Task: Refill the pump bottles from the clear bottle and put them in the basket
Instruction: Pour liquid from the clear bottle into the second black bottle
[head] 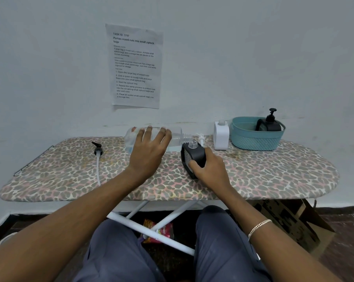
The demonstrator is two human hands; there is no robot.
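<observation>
At left of centre a loose black pump [97, 150] with its tube lies on the ironing board [273, 176], apart from everything else. In the middle the left hand [149, 151] wraps its fingers over the clear bottle [176, 137], held on its side with its long axis running left to right. Its open neck sits just at the mouth of the tilted black bottle [192, 155], which the right hand [210, 169] clasps. Further right stand an uncapped white bottle [221, 137] and the basket [255, 141], nearer the right hand, with one capped pump bottle [270, 125] inside.
</observation>
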